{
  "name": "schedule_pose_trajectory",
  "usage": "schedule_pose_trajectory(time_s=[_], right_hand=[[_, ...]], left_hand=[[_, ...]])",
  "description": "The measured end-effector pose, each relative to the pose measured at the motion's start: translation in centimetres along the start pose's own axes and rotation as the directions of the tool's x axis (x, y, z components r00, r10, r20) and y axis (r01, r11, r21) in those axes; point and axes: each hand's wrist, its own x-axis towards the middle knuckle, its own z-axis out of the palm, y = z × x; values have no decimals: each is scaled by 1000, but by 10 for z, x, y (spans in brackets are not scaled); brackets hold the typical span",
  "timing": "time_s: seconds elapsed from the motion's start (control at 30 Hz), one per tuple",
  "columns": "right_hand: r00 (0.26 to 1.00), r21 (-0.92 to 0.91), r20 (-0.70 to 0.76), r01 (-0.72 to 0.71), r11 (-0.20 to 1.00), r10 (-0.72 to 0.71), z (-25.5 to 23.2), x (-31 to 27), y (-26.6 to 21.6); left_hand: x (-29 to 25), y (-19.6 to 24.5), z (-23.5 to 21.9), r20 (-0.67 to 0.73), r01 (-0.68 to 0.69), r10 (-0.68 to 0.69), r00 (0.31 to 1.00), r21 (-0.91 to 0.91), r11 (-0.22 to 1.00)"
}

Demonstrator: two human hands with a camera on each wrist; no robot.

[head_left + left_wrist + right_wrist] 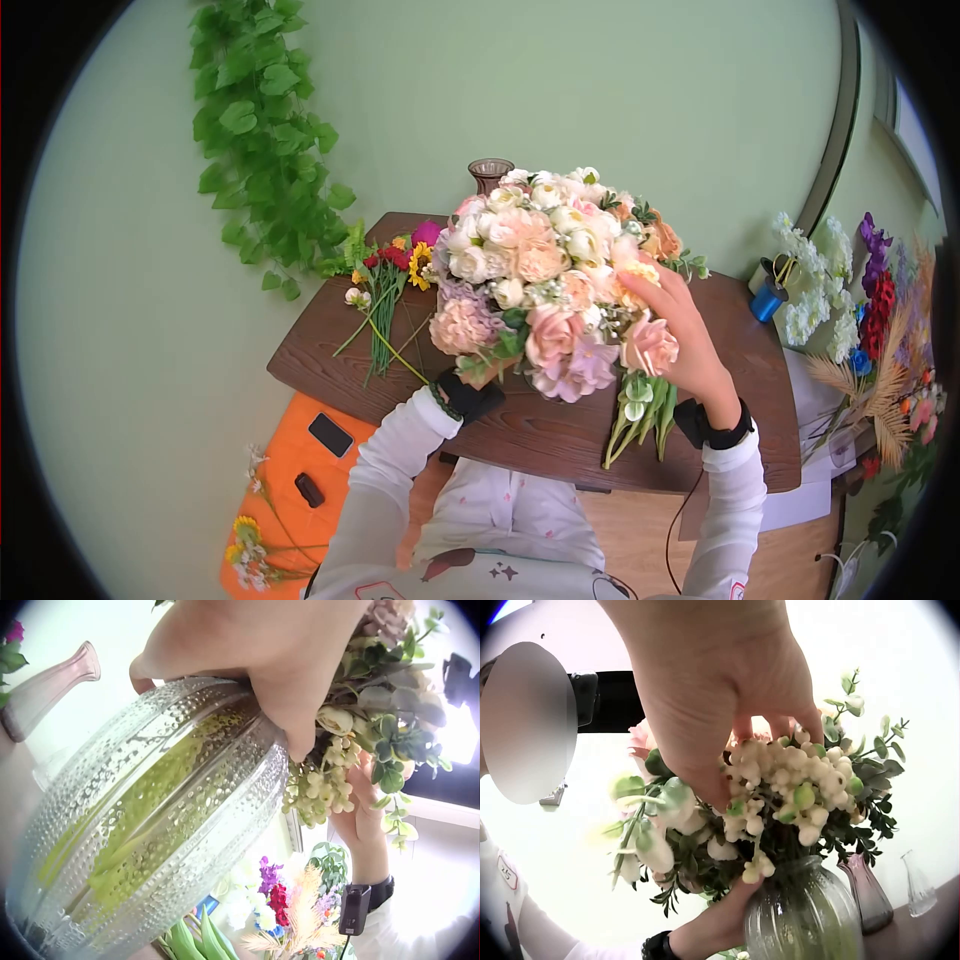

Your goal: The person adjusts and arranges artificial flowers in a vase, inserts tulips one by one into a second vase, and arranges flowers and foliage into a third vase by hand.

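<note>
A full bouquet (540, 260) of white, peach, pink and lilac flowers stands in a ribbed, dimpled glass vase (150, 825); green stems show through the glass. My left hand (255, 645) grips the vase around its neck. In the head view that hand is mostly hidden under the blossoms. My right hand (683, 330) holds flowers on the bouquet's right side, its fingers reaching over the tops. From the right wrist, the thumb lies against a sprig of cream berries (791, 776), with the other fingers behind it among the blossoms.
Loose flowers with green stems (380, 325) lie on the dark wooden table (320, 350) at left. Green-leaved stems (640, 425) lie at its front edge. A pinkish glass vase (490, 175) stands behind the bouquet, and a blue spool (768, 300) at right. Below left is an orange surface with a phone (330, 435).
</note>
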Motion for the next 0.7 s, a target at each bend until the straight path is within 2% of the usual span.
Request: schedule_pose_trajectory(time_s=[0.03,0.07,0.1,0.13,0.17,0.23,0.3,0.37,0.4,0.43,0.47,0.5,0.57,0.63,0.7], right_hand=[[1000,1,5,5,1000,-5,0,-2,0],[1000,-78,-4,8,997,-8,0,-4,0],[1000,-155,-14,8,988,-10,0,-7,1],[1000,-206,1,8,979,-8,-1,-10,2],[1000,-202,6,13,979,-12,-1,-13,3],[997,-193,-81,5,981,-21,-1,-19,4],[996,-171,-88,4,985,-19,-4,-28,6],[993,-131,-115,-10,991,-6,-5,-37,8],[991,-193,-130,-30,981,5,-6,-42,8],[985,-202,-163,-90,975,58,-6,-45,2],[980,-194,-174,-129,972,95,-7,-49,-2],[974,-187,-186,-168,968,133,-8,-54,-4],[963,-155,-212,-200,967,165,-8,-63,-4],[927,-101,-223,-331,938,303,-10,-71,-6],[915,-66,-239,-349,935,325,-9,-75,-5]], left_hand=[[1,3,4,-1,2,-2,1000,-19,1000],[-6,2,5,-2,6,-6,1000,-38,999],[-51,-1,15,0,9,-9,1000,-58,998],[-5,7,11,1,13,-13,1000,-77,997],[-54,0,18,2,17,-17,1000,-96,995],[-57,-1,17,4,24,-24,1000,-134,991],[-67,-9,12,3,30,-30,1000,-171,985],[15,0,0,2,36,-36,999,-204,978],[23,-5,-8,0,41,-42,999,-222,974],[31,-10,-16,-3,48,-50,999,-241,969],[-48,-35,-23,-6,54,-57,998,-259,964],[-28,-39,-32,-9,59,-64,998,-277,959],[-39,-60,-54,-13,68,-76,997,-316,946],[-39,-71,-65,-13,69,-79,997,-352,933],[-48,-100,-89,86,353,-347,934,-67,933]])
